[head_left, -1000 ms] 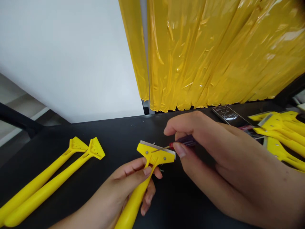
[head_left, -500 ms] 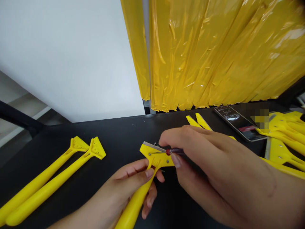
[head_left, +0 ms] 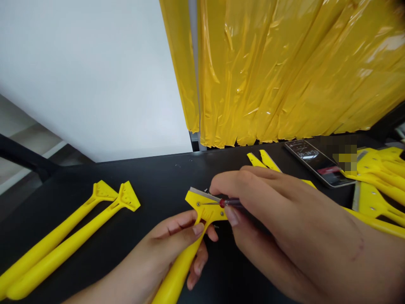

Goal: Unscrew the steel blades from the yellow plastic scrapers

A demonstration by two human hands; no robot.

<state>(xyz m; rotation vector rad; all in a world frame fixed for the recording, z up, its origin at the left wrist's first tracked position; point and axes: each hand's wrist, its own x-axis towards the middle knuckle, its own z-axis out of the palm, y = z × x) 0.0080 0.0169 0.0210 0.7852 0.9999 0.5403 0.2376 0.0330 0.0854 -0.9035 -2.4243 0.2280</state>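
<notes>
We log the yellow scraper (head_left: 191, 251) at lower centre, long axis rising rightward, gripped by our left hand (head_left: 171, 241), with our right hand (head_left: 278, 221), pinching a screwdriver (head_left: 228, 203), right of its head.

Yellow scraper (head_left: 187, 255) tilted, 2 screws (head_left: 198, 204) showing; red-collared screwdriver (head_left: 223, 203), tip near 1.

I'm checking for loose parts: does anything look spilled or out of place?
Yes, slightly. Tiny bits lie loose on the black table behind the scraper, and pale specks are scattered near its far edge. They look stray, but are too small to identify.
</notes>
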